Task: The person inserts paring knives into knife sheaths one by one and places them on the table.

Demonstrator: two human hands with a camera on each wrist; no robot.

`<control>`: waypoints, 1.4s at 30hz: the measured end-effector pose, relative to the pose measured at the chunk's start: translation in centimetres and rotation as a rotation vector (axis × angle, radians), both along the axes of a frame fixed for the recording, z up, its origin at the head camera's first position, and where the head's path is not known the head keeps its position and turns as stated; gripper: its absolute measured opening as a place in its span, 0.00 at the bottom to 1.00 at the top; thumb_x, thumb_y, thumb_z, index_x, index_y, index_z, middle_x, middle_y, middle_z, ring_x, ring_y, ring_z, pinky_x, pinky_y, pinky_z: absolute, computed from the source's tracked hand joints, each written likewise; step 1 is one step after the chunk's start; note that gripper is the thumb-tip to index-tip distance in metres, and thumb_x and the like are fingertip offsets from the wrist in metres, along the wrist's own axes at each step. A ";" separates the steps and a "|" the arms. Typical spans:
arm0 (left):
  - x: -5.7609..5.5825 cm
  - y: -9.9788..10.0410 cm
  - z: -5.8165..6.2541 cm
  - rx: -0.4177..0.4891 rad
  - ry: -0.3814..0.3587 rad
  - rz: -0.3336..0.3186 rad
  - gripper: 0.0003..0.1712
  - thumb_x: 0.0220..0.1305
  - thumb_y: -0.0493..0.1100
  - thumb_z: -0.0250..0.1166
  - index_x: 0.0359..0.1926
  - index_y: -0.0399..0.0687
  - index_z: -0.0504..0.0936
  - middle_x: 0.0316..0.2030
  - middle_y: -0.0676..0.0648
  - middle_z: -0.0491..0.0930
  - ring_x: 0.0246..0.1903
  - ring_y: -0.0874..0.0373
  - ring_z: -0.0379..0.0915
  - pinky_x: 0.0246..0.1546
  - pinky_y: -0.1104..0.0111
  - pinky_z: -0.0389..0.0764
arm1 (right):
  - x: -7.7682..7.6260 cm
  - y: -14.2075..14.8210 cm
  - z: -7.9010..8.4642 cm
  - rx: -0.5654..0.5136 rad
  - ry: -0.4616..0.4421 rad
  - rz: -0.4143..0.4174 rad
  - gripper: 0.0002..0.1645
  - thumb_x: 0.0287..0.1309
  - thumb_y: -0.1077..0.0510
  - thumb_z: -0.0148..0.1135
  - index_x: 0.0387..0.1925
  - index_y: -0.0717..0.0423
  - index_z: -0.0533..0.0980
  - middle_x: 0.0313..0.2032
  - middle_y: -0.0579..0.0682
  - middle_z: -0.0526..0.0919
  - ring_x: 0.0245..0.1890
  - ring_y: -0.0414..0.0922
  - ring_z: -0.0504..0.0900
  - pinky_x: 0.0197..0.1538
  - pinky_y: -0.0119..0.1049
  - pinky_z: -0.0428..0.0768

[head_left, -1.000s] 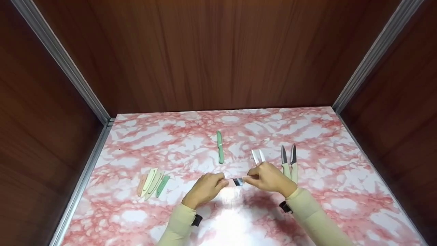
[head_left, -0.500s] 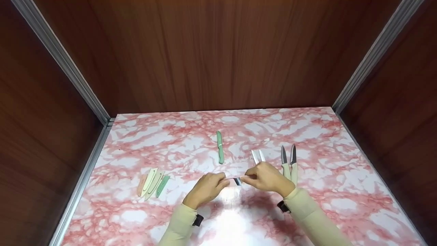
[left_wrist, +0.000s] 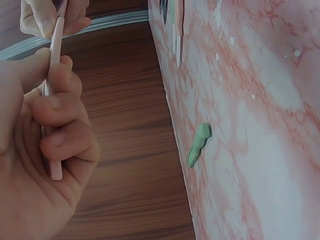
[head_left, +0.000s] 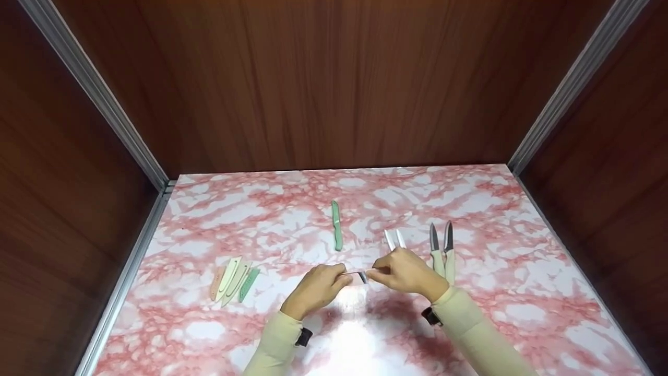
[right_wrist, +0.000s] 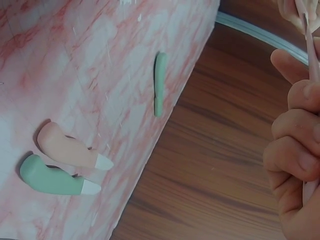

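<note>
Over the middle of the table, my left hand grips a pink blade sheath, fingers curled round it. My right hand holds a pink-handled knife level with it. The knife's blade enters the sheath, and a short dark strip of it shows between the hands. Beyond them lies a green knife with its blade covered in green. Beside the right hand, a pink-handled knife and a green-handled knife with pale blades lie side by side; the right hand hides their handles in the head view.
To the left, several loose sheaths in pink, cream, beige and green lie close together. Two beige-handled knives with dark blades lie to the right, points away. Brown wood-grain panels enclose the pink marbled table at the back and sides.
My right hand has moved slightly left toward the left hand, and less of the blade shows outside the pink sheath. The left hand has barely shifted. The knives and sheaths on the table stay put.
</note>
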State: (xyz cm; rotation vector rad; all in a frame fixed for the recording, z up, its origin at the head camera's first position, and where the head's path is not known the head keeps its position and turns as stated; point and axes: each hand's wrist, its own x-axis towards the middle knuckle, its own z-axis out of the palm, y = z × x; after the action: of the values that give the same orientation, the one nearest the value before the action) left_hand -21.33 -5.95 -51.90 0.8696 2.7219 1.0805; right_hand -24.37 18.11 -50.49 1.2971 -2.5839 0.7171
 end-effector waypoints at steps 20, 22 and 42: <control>0.0 0.0 0.2 0.019 0.011 -0.016 0.16 0.71 0.49 0.53 0.25 0.50 0.68 0.17 0.59 0.58 0.15 0.67 0.52 0.19 0.74 0.59 | -0.1 -0.9 0.1 0.001 0.038 0.027 0.22 0.62 0.47 0.59 0.13 0.44 0.70 0.11 0.32 0.61 0.12 0.26 0.54 0.18 0.22 0.55; 0.0 0.0 0.2 0.017 0.015 -0.013 0.16 0.71 0.49 0.53 0.25 0.50 0.68 0.17 0.59 0.58 0.15 0.67 0.52 0.19 0.74 0.59 | -0.1 -1.0 0.1 0.001 0.040 0.027 0.22 0.62 0.47 0.59 0.13 0.43 0.70 0.11 0.32 0.61 0.12 0.26 0.54 0.18 0.22 0.55; -0.4 -1.9 0.0 0.005 -0.036 0.016 0.18 0.71 0.52 0.52 0.23 0.53 0.68 0.15 0.58 0.57 0.14 0.66 0.52 0.20 0.73 0.59 | -0.8 -0.1 -0.5 0.018 -0.092 -0.007 0.19 0.64 0.43 0.56 0.20 0.44 0.78 0.13 0.32 0.65 0.11 0.26 0.56 0.19 0.24 0.62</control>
State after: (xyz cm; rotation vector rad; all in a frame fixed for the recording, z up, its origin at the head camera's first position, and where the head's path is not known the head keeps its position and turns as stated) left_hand -21.77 -7.83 -51.92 0.8224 2.7029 1.0949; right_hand -25.14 18.05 -50.95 1.2888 -2.6715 0.7706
